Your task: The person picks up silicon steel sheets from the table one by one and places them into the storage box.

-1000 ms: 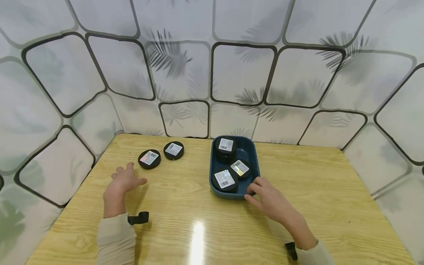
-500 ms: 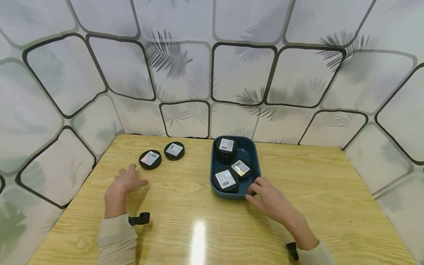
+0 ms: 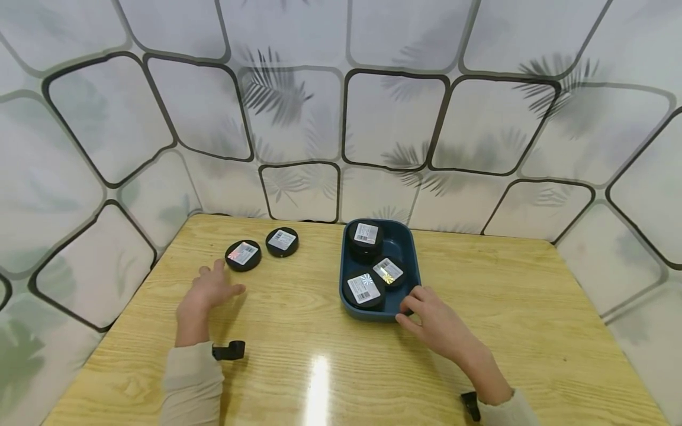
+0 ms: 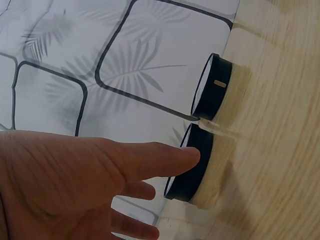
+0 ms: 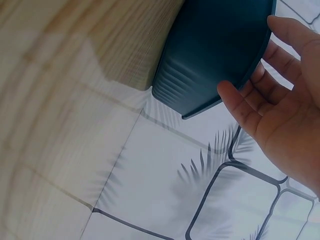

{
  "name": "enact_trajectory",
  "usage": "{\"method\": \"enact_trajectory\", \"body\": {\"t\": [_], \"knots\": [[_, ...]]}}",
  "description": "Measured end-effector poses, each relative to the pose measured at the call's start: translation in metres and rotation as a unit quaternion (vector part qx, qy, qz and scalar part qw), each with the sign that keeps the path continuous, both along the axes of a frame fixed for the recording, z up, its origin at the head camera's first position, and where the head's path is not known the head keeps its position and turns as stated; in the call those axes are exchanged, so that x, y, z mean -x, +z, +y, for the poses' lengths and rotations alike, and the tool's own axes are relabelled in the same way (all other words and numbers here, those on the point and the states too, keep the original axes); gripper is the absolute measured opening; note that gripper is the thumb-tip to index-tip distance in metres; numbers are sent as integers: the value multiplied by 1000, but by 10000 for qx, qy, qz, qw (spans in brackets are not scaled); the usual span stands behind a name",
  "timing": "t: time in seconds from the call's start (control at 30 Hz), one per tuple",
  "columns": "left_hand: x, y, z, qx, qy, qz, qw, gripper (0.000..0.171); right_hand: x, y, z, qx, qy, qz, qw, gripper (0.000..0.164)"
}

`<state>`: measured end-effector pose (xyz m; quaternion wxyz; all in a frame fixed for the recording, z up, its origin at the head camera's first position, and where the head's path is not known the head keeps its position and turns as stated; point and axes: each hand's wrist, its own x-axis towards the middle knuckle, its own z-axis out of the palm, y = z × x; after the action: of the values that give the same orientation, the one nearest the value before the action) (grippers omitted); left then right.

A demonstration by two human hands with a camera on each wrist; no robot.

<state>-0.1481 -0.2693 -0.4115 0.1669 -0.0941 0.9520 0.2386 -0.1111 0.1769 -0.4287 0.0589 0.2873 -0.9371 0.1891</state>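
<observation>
My left hand (image 3: 206,291) hovers with spread fingers just short of the left of two flat, round black pieces (image 3: 243,255), which has a white label. In the left wrist view the thumb (image 4: 165,157) overlaps this piece; contact cannot be made out. The second black piece (image 3: 282,242) lies right behind it to the right. My right hand (image 3: 442,325) holds the front right corner of a blue rectangular tray (image 3: 396,236), thumb outside and fingers over the rim. Inside the tray are a black stack (image 3: 365,239) at the back, another black piece (image 3: 389,271) and a front one (image 3: 364,289).
A pale wooden table (image 3: 298,331) carries everything. Patterned white fabric (image 3: 298,118) rises behind it and along both sides. The tray stands near the table's back edge. Dark straps (image 3: 230,350) are worn at the wrists.
My left hand has moved slightly forward and to the right, closer to the left black piece. The right hand keeps its place at the tray's corner. The view has shifted a little.
</observation>
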Motion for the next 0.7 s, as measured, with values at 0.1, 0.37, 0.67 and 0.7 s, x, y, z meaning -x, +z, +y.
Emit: {"method": "enact_trajectory", "body": {"t": [0.1, 0.37, 0.67, 0.7], "knots": [[7, -6, 1, -3, 4, 292, 9996, 91, 0, 1, 0, 4, 17, 45, 10000, 8], [24, -21, 2, 91, 322, 1102, 9933, 96, 0, 0, -2, 40, 67, 58, 10000, 9], [33, -29, 7, -32, 496, 1363, 9894, 95, -2, 1, 0, 68, 34, -6, 10000, 9], [33, -29, 7, -62, 498, 1389, 9890, 94, -2, 1, 0, 59, 33, 14, 10000, 9]]}}
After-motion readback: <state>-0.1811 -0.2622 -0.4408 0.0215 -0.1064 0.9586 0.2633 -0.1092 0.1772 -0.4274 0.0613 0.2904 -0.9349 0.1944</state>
